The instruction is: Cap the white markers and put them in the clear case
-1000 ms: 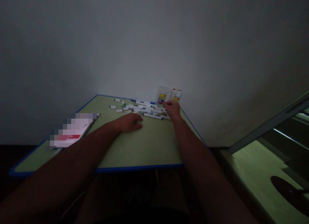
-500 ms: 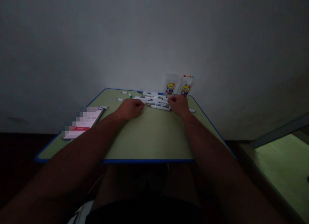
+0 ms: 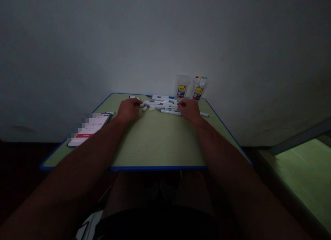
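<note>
My left hand (image 3: 128, 110) is at the left end of a pile of white marker pens (image 3: 161, 103), fingers pinched together at a small white marker cap (image 3: 142, 104). A grey-toned cap (image 3: 144, 109) and a yellow-ended cap (image 3: 152, 109) lie just right of it on the table. My right hand (image 3: 189, 109) rests at the pile's right end, thumb and fingers closed on a marker (image 3: 173, 108) that points left; the grip is partly hidden. In front of the pile, another white marker (image 3: 170, 112) runs under my right hand.
Two clear plastic cases stand against the wall: one case (image 3: 181, 86) without visible pens, one case (image 3: 199, 88) with several coloured caps. A phone (image 3: 90, 129) lies at the left. A white pen piece (image 3: 204, 114) sits right of my right hand. The table (image 3: 160, 143) has a blue edge.
My left hand has moved left, away from the middle of the pile. A grey-toned cap and a yellow-ended cap now show where it was. My right hand has stayed nearly in place.
</note>
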`<action>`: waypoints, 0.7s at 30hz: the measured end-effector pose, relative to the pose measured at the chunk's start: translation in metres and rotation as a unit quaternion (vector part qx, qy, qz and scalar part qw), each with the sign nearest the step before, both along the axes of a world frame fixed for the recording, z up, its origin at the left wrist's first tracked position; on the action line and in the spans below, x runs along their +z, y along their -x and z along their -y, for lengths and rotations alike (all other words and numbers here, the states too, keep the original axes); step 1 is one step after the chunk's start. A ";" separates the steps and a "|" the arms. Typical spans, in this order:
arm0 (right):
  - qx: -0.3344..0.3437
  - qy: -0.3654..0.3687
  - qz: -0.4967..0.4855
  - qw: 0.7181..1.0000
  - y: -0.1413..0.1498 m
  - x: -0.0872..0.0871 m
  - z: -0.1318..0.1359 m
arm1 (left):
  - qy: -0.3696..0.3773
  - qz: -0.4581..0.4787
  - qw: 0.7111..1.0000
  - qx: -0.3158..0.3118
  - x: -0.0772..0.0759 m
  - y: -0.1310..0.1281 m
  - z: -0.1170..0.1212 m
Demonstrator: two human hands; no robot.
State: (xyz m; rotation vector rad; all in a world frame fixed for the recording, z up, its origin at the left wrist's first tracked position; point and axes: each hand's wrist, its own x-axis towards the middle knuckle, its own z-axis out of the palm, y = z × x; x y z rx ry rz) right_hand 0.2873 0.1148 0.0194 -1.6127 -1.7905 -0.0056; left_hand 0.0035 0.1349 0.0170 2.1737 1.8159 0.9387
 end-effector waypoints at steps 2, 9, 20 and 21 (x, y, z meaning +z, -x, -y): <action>0.006 0.006 0.003 1.000 0.001 0.000 0.001 | -0.004 -0.032 0.999 -0.017 -0.001 -0.001 0.000; 0.035 0.042 0.049 0.997 0.004 -0.002 0.003 | 0.002 -0.056 0.998 -0.036 -0.002 -0.004 0.002; 0.097 0.090 0.151 0.980 0.008 -0.007 0.010 | 0.018 -0.068 0.997 -0.044 -0.002 -0.006 0.003; 0.097 0.093 0.153 0.979 0.009 -0.007 0.010 | 0.021 -0.068 0.996 -0.048 -0.002 -0.005 0.003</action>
